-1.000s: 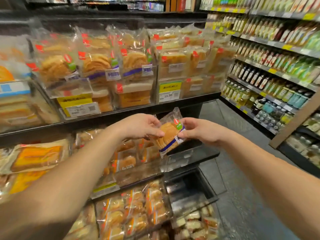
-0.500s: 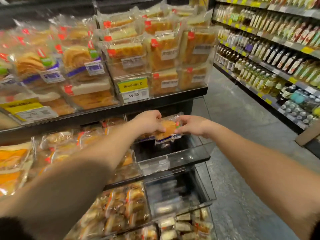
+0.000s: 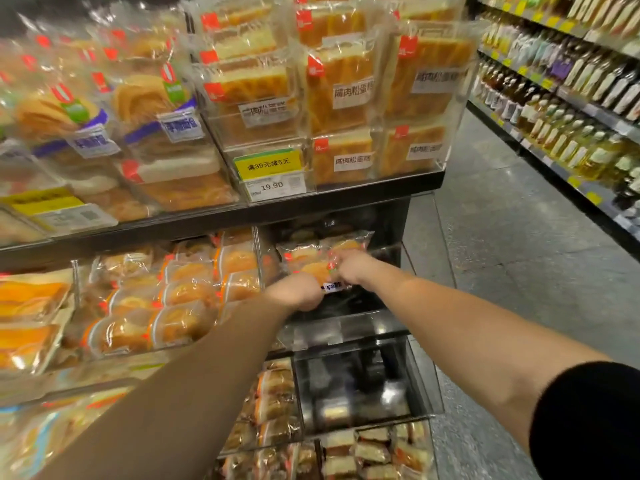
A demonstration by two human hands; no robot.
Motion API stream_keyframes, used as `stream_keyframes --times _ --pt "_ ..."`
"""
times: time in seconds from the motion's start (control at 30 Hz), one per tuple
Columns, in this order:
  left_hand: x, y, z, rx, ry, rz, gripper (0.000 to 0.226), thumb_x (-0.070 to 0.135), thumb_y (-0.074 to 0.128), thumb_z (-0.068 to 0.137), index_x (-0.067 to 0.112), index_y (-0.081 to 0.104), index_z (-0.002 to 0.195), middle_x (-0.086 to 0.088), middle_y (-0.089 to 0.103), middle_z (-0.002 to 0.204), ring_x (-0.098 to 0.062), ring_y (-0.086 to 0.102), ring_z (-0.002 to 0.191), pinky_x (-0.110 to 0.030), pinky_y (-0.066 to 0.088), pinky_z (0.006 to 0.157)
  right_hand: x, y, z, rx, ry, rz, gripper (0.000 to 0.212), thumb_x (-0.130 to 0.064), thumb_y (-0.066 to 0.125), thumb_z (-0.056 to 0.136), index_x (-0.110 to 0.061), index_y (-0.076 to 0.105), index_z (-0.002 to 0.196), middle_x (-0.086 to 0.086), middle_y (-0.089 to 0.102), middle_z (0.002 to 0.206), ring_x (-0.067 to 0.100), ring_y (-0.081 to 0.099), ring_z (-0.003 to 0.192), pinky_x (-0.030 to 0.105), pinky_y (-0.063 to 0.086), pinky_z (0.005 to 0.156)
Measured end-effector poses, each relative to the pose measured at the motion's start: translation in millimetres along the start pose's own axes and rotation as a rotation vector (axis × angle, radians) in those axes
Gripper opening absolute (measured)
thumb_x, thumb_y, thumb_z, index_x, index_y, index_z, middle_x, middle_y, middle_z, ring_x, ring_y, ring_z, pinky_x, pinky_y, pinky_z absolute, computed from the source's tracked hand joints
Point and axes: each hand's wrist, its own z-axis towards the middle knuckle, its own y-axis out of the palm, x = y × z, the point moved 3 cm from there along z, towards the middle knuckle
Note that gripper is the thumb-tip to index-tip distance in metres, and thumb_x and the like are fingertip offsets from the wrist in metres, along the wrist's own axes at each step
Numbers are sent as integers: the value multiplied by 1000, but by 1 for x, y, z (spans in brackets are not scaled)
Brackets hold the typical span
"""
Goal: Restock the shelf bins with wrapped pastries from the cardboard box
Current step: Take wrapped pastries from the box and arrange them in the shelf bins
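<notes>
A wrapped pastry (image 3: 317,270), a golden bun in clear film with a white and blue label, is inside the clear shelf bin (image 3: 346,329) at the right end of the middle shelf. My left hand (image 3: 298,291) grips its lower left edge and my right hand (image 3: 349,266) grips its right side. Both arms reach forward into the bin. Behind it, at the back of the bin, lie other wrapped pastries (image 3: 343,242). The bin's dark floor shows under my hands. No cardboard box is in view.
Full bins of wrapped buns (image 3: 180,292) sit left of this bin. The upper shelf (image 3: 339,98) holds packaged cakes with a yellow price tag (image 3: 268,174). A lower clear bin (image 3: 360,386) looks nearly bare. An aisle floor (image 3: 519,271) and bottle shelves (image 3: 571,109) lie right.
Both hands carried the pastry forward and down, from in front of the shelf into the right-hand middle bin. The view swung closer to the shelf.
</notes>
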Motion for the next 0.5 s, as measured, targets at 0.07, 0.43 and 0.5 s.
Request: stream_keyframes --times 0.07,0.43,0.5 --pt "4 6 -2 -8 39 69 31 4 34 102 -4 62 114 -13 63 123 -24 60 115 -29 47 89 -8 8 6 -25 -20 -10 55 -15 73 89 -16 52 140 10 66 122 25 63 104 36 53 90" --pt "3 13 24 17 -132 -142 37 12 34 104 5 50 136 -14 55 134 -25 54 118 -33 44 99 -3 21 21 7 138 -102 41 -43 70 89 -7 64 109 9 69 103 22 65 89 32 54 81" --pt "5 12 25 10 -113 -91 36 11 34 104 5 51 135 -14 56 132 -24 55 114 -31 44 94 2 22 22 -5 192 2 44 -43 71 89 -4 63 109 10 71 104 22 69 91 35 57 90"
